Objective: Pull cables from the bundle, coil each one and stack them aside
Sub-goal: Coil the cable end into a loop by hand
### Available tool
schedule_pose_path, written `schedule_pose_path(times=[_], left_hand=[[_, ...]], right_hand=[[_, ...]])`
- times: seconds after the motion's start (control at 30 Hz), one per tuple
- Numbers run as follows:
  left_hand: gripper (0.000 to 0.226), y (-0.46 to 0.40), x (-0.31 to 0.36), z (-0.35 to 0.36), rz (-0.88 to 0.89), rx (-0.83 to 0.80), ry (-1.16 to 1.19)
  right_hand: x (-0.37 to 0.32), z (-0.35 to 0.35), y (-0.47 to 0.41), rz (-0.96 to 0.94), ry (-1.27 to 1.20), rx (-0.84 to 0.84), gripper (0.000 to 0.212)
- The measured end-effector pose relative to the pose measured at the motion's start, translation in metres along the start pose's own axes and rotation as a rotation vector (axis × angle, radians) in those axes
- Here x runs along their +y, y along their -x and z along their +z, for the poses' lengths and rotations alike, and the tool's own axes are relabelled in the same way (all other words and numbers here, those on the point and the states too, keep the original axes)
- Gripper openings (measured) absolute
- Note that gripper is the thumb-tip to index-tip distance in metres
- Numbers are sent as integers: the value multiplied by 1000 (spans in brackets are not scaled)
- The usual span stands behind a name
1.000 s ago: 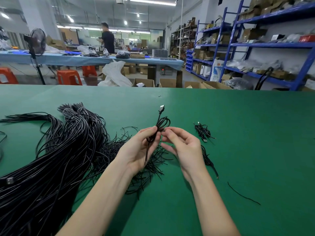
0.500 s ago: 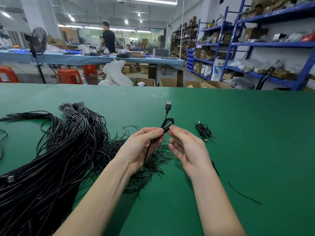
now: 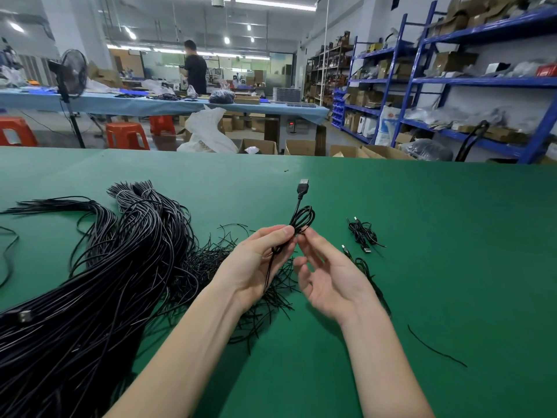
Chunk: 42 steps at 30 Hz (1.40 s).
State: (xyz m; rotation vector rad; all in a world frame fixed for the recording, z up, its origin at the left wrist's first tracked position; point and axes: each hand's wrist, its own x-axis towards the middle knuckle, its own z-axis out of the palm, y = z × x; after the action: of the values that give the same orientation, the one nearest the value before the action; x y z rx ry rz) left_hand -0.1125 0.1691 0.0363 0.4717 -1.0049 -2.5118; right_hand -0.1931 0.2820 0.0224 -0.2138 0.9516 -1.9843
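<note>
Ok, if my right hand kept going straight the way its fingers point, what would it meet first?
Most likely the coiled cable that the left hand pinches: the right hand is open, its fingertips aimed up-left almost at the loop. Depth is unclear.

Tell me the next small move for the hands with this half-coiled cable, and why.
Probably bring the right hand back to the coiled USB cable and wrap its loose tail round the loops. The left hand pinches the coil, the USB plug sticks up, and a tail hangs below, so the coil looks unsecured. The right hand is open, only a fingertip near the loop.
</note>
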Motion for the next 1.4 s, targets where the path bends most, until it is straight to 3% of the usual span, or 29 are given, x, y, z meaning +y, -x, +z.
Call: schedule_pose_path(times=[0.17, 0.43, 0.6, 0.93, 1.03, 1.2, 1.4], left_hand=[[8, 1, 4, -1, 24, -30, -49], [20, 2, 1, -1, 143, -92, -232], [12, 3, 2, -4, 203, -121, -388], [12, 1, 1, -11, 158, -144, -569], [11, -1, 1, -14, 160, -137, -592], [8, -4, -5, -12, 283, 7, -675], [10, -9, -9, -10, 432, 255, -861]], right_hand=[[-2, -5, 2, 25, -18, -66, 22], [-5, -5, 3, 118, -45, -16, 23], [-8, -9, 3, 103, 88, 9, 15], [-18, -18, 7, 61, 347, 34, 23], [-17, -16, 5, 26, 432, 85, 15], [-4, -7, -2, -244, 692, 319, 8], [22, -2, -6, -903, 1459, 637, 6]])
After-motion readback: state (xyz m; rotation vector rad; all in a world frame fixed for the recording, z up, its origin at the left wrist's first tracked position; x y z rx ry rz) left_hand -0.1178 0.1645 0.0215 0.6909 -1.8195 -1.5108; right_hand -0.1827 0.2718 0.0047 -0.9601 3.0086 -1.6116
